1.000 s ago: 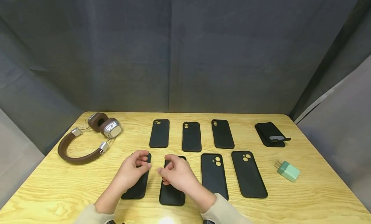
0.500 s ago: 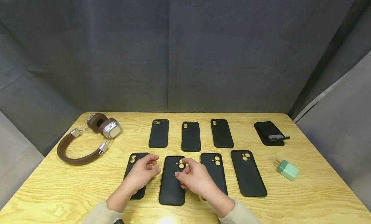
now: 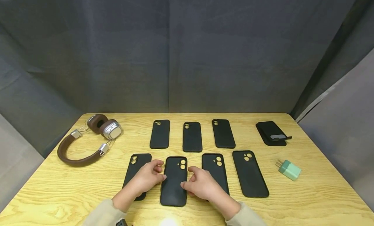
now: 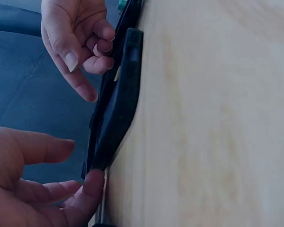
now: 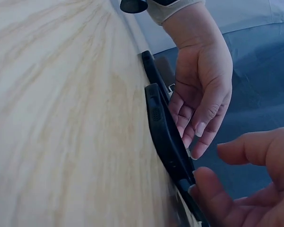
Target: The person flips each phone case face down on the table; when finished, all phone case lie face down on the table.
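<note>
A black phone case (image 3: 173,183) lies on the table with its hollow inside up and its camera cutouts at the far right corner. My left hand (image 3: 149,176) is at its left edge, over part of another black phone case (image 3: 141,159). At the right edge is my right hand (image 3: 201,183), partly covering a third case (image 3: 212,161). Both hands have loosely bent fingers and grip nothing. In the left wrist view, a finger of the left hand (image 4: 42,184) touches or nearly touches a case. The right wrist view has the right hand's (image 5: 251,189) fingertip close to a case edge (image 5: 165,137).
Three black phone cases (image 3: 192,137) stand in a row behind. Another case (image 3: 251,175) lies at the right of the front row. Brown headphones (image 3: 84,141) lie at left. A black folding stand (image 3: 271,134) and a green charger plug (image 3: 290,170) lie at right on the wooden table (image 3: 58,193).
Both hands have moved right; the right one went from over the middle case to its right side, and the left one came to its left edge. The cases look unmoved.
</note>
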Tool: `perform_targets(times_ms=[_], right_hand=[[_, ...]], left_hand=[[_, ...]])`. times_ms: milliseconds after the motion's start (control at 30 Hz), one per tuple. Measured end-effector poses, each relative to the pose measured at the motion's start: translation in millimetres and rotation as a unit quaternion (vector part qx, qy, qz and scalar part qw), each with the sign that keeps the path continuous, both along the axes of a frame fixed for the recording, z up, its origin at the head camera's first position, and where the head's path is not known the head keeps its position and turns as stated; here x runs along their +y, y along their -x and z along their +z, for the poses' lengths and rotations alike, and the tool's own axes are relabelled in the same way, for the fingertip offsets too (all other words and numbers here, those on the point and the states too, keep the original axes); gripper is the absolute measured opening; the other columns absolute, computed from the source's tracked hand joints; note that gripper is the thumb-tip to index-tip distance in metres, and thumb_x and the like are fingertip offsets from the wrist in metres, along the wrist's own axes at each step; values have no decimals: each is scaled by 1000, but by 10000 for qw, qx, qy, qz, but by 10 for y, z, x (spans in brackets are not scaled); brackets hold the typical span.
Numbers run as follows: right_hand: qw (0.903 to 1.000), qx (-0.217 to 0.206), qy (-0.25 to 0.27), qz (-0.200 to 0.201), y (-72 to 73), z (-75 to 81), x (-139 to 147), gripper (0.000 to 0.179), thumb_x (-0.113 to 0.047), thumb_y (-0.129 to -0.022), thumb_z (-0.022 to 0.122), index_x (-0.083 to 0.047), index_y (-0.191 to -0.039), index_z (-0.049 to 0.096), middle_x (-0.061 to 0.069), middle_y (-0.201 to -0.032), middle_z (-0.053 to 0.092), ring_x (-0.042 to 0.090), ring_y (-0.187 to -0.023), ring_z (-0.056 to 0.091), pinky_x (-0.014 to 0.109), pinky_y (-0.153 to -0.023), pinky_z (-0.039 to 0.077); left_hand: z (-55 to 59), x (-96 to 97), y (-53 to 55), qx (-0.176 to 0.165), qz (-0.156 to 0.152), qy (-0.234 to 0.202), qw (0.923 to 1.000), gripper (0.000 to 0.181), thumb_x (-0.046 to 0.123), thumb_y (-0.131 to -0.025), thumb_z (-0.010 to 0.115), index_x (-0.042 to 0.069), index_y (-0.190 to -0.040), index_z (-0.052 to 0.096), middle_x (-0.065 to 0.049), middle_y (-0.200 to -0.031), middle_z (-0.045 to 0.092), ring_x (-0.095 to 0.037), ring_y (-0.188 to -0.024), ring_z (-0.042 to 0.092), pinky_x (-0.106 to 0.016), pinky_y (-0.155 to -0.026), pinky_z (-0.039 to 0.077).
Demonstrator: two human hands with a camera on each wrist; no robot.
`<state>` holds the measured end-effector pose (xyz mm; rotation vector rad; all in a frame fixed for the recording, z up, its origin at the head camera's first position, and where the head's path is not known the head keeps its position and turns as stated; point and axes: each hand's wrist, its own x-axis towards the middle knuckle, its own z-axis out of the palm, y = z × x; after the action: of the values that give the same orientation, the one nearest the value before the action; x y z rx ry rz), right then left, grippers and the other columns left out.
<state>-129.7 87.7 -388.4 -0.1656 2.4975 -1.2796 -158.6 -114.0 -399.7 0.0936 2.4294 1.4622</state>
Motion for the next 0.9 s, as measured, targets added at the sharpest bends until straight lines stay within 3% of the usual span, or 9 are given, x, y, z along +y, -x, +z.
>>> perform_targets(times_ms=[200, 500, 733, 900], right_hand=[[9998, 2, -117, 145, 14, -58, -18, 61, -18, -79, 70, 9, -128, 46, 1, -59, 56, 12, -47, 51, 28, -45, 39], [9986, 167, -511, 1, 33, -130, -113, 60, -9, -78, 68, 10, -129, 42, 2, -58, 55, 13, -46, 53, 27, -45, 39], [9969, 312, -720, -89, 29, -110, -144, 59, -1, -75, 63, 11, -128, 42, 2, -57, 54, 14, -44, 51, 26, -43, 37], [9978, 254, -605, -105, 36, -116, -145, 58, 0, -75, 62, 11, -128, 43, 2, -58, 55, 14, -43, 52, 26, -43, 38]], left_hand=[[-14, 16, 0, -133, -102, -70, 9998, 46, 0, -81, 64, -8, -124, 48, -10, -92, 49, -16, -76, 54, -32, -67, 52], [18, 54, -6, -68, -96, 155, 9998, 43, -1, -82, 63, -7, -122, 49, -9, -86, 47, -16, -73, 53, -32, -64, 51], [23, 52, -22, -83, -121, -54, 9999, 39, -5, -86, 57, -8, -124, 47, -8, -81, 48, -17, -71, 53, -33, -64, 51], [32, 12, -15, -111, -106, -243, 9996, 38, -6, -86, 56, -6, -123, 47, -10, -80, 53, -17, -69, 55, -32, -64, 51]])
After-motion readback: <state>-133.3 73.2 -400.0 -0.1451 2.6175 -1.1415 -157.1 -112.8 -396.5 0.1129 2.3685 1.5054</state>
